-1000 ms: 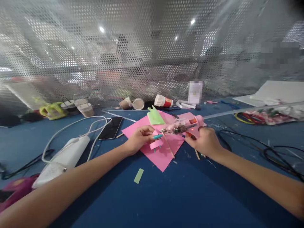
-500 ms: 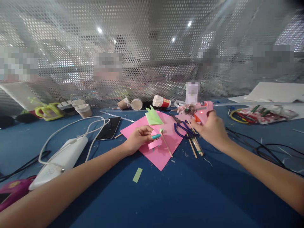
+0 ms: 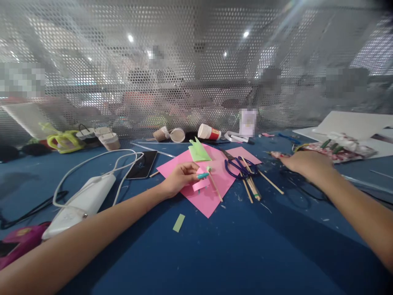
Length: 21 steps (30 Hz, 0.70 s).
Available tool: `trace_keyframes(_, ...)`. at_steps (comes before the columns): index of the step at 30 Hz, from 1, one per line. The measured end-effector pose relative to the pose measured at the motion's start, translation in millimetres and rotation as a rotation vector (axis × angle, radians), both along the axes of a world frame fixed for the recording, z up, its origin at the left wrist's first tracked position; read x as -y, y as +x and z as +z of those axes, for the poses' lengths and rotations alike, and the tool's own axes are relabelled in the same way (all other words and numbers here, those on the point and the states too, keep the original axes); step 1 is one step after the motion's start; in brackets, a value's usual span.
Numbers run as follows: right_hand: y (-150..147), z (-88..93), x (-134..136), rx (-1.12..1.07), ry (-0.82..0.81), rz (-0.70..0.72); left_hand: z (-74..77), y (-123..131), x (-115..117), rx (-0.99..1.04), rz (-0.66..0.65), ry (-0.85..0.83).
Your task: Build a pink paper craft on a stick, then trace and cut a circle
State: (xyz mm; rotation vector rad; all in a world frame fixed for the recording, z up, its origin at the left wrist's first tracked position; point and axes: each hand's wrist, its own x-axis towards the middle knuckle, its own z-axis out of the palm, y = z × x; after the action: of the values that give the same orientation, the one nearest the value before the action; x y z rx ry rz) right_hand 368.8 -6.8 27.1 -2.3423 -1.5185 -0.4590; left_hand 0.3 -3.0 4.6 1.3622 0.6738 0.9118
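My left hand (image 3: pixel 181 179), with a teal thumbnail, pinches a curled pink paper strip (image 3: pixel 201 185) over the pink sheet. Beside its fingertips is a thin wooden stick (image 3: pixel 216 187) with a small green tip; whether the fingers touch it I cannot tell. My right hand (image 3: pixel 311 166) is low over the table at the right, wrapped around a glue gun. Only the gun's messy pinkish front end (image 3: pixel 278 155) shows, pointing left; the hand hides the rest. Folded green paper (image 3: pixel 199 150) lies on the pink sheet (image 3: pixel 208 207).
Blue-handled scissors (image 3: pixel 236 167) and bundled wooden sticks (image 3: pixel 253 189) lie between my hands. A phone (image 3: pixel 142 165), a white power strip (image 3: pixel 81 203) and its cable are at left. Stacked paper cups (image 3: pixel 208 132) lie by the mesh screen. A plastic bag (image 3: pixel 344 148) sits at right.
My right hand has carried the glue gun right and down, away from the pink sheet, uncovering a stick and a pink paper piece beside the scissors. My left hand stays in place.
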Motion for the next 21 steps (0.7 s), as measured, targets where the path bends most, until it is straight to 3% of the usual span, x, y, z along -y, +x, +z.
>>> trace_keyframes(2,-14.5,2.6,5.0,-0.007,-0.070,-0.182,-1.0,-0.5,-0.9,-0.005,0.002,-0.009)
trace_keyframes(4,-38.3,6.4,13.7,0.044,-0.033,-0.163,-2.2,-1.1,-1.8,-0.004,0.001,-0.009)
trace_keyframes(6,-67.7,7.9,25.0,0.178,0.100,0.138,-3.0,-1.6,-2.3,-0.002,0.003,-0.004)
trace_keyframes(9,-113.1,-0.5,42.5,0.029,0.085,0.566,-3.5,-1.9,-2.2,-0.005,0.007,0.000)
trace_keyframes(12,-148.1,-18.7,53.1,-0.101,-0.014,0.776,-3.4,-1.9,-1.9,0.003,-0.004,0.008)
trace_keyframes(16,-169.9,-30.5,47.1,-0.109,-0.121,0.767,-3.8,-2.4,-3.8,0.023,-0.002,0.023)
trace_keyframes(21,-183.5,-15.6,23.4,-0.073,-0.281,0.684,-5.4,-4.1,-8.6,0.089,0.042,0.018)
